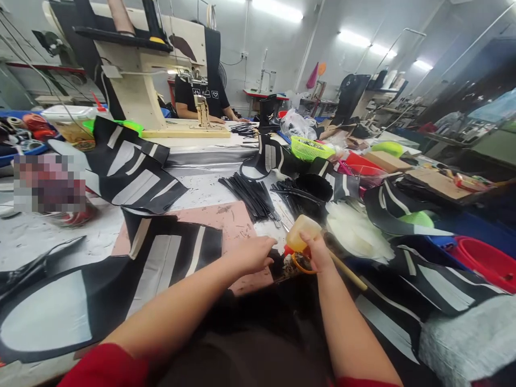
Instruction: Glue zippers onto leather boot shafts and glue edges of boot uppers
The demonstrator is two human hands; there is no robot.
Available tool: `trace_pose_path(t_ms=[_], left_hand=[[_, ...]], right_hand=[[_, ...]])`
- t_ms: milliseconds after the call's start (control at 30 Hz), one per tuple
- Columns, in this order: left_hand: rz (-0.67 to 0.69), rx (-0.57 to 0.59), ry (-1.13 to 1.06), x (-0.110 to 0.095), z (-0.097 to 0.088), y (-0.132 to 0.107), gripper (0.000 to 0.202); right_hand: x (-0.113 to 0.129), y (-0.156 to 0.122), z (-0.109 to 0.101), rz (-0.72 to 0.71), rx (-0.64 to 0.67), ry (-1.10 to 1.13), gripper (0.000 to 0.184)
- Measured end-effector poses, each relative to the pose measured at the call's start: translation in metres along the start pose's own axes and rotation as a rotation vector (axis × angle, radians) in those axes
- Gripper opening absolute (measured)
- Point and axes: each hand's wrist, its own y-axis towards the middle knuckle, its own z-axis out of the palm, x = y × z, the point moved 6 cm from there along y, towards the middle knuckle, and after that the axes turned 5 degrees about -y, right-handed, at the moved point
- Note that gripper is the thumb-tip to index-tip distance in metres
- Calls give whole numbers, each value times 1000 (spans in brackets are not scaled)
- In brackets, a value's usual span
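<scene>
My right hand (318, 251) is closed round a small yellowish plastic bottle (301, 232), tipped over a little orange-rimmed pot (296, 262). A wooden stick (350, 272) runs out from under this hand to the right. My left hand (252, 255) rests with curled fingers just left of the pot, on the edge of a pink cardboard sheet (229, 217). What its fingers hold, if anything, is hidden. A black-and-white cut fabric piece (169, 255) lies on the sheet to the left of that hand.
Bundles of thin black strips (250, 196) lie beyond my hands. More black-and-white fabric pieces (133, 166) cover the table. A sewing machine (137, 64) stands at the back left, with a person (201, 94) seated behind it. A green basket (308, 149) and a red tub (486, 260) sit on the right.
</scene>
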Motion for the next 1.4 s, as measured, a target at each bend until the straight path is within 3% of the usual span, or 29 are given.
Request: trace_pose_path(t_ms=[167,300,500,667,933,1100,1300,1400], left_hand=[[31,28,-13,-9,32,19,12],[83,6,8,-17,41,15,5],[75,-11,20,-23,38,21,10],[1,-54,-22,-22,28,25,14],[79,-4,-53,-32,25,31,14],[102,-25,51,-24,22,33,18],[94,103,97,-14,32,25,10],[21,129,64,-11,29,21,25]], right_hand=[[-10,-3,-13,-14,-28,-13,55],[-11,-3,-28,-51,-53,56,61],[-4,-3,-42,-98,-84,93,63],[-1,-6,-42,-92,-69,138,58],[2,-10,-40,-63,-46,178,56],[-1,-10,-51,-66,-57,190,48],[-2,-13,-74,-101,-149,360,40],[1,-16,-68,-93,-157,444,44]])
